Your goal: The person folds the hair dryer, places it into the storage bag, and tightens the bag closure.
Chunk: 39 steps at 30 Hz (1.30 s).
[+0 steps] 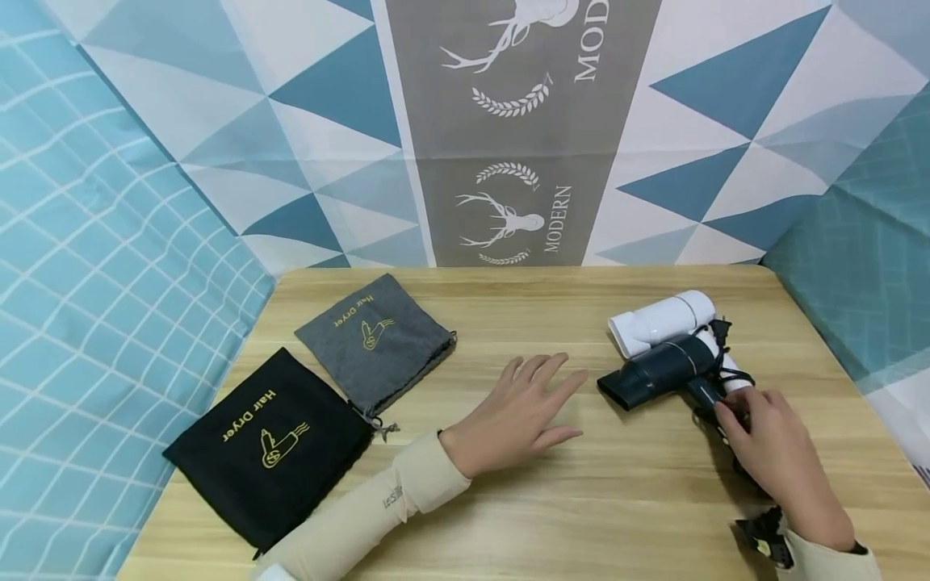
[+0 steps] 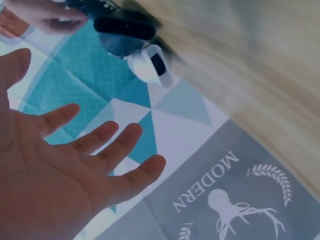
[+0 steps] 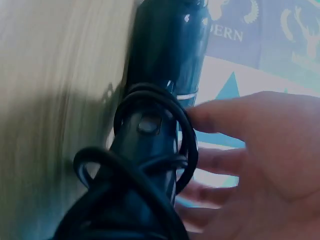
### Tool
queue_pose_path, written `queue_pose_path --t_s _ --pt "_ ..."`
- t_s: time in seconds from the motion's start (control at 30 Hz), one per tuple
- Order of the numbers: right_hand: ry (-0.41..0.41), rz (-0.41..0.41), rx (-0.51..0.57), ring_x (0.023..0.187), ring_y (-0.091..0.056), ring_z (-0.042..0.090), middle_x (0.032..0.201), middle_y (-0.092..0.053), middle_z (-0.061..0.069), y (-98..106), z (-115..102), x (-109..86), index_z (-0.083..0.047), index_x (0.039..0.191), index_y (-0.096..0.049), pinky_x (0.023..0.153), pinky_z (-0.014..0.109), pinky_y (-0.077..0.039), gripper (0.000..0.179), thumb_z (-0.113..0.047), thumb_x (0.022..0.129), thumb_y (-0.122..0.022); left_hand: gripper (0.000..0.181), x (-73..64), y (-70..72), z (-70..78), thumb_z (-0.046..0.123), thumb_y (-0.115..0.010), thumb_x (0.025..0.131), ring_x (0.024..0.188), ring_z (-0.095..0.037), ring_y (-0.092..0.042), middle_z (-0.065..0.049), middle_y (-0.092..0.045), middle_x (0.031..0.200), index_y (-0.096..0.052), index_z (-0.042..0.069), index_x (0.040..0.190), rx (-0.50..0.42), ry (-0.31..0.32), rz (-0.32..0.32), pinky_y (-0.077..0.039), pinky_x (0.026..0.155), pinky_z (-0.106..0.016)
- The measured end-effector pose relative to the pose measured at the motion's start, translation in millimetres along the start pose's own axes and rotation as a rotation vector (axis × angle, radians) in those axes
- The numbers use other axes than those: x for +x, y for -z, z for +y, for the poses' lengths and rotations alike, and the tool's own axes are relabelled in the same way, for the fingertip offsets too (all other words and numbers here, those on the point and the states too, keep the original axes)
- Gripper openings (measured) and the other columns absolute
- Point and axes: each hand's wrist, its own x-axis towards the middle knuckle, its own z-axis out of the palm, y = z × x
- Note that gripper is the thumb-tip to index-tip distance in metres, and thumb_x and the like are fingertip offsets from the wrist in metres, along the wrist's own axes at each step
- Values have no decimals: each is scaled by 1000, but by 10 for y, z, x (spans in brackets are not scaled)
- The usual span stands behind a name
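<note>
At the table's right side my right hand (image 1: 781, 448) holds the handle of a black hair dryer (image 1: 657, 371). Its thumb lies on the near side of the handle and the other fingers reach behind it in the right wrist view, where a black cord (image 3: 189, 145) loops around the handle. Just behind lies a white hair dryer (image 1: 668, 320), partly covered by the black one. My left hand (image 1: 516, 415) hovers over the middle of the table, fingers spread and holding nothing; its palm shows in the left wrist view.
On the left lie a black drawstring pouch (image 1: 240, 403) and a grey drawstring pouch (image 1: 407, 339), both printed "Hair Dryer". The wooden table (image 1: 581, 516) meets a patterned cloth (image 1: 508, 137) at its back edge. Tile-patterned cloth (image 1: 109, 282) hangs at the left.
</note>
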Motion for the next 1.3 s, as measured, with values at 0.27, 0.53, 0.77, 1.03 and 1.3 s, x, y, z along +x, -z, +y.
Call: queue_pose_path --t_s 0.27,0.53,0.77,1.03,1.3 --pt "-143 -322 -22 78 -57 36 102 -59 37 91 127 32 18 125 -45 60 42 -44 72 -50 103 -46 66 143 49 127 56 -45 102 133 -29 -42 -11 -35 151 -30 20 155 -4 -5 -25 -38 107 -50" --pt "-47 -395 -26 83 -59 37 102 -61 32 -41 68 22 19 133 -37 63 44 -47 79 -52 102 -47 63 158 -40 193 55 -40 103 130 -29 -46 -10 -39 149 -32 18 154 -51 -1 -80 -41 106 -48" --pt "24 -357 -20 90 -61 38 109 -60 35 -138 102 3 18 134 -37 68 48 -49 71 -42 102 -56 62 268 -111 158 54 -38 104 135 -25 -44 -10 -41 150 -36 16 153 -189 -11 -115 -40 108 -45" --pt "47 -418 77 74 -49 21 93 -59 11 -153 104 28 12 137 -38 59 31 -38 64 -39 102 -56 56 454 -125 84 52 -38 105 131 -19 -47 -8 -49 143 -44 16 147 -358 -36 -74 -41 107 -36" --pt "61 -404 53 79 -52 24 102 -61 20 -49 147 13 14 136 -37 62 34 -40 62 -33 102 -58 58 725 -231 58 54 -36 105 127 -19 -49 -7 -50 141 -48 14 145 -428 22 -114 -43 103 -32"
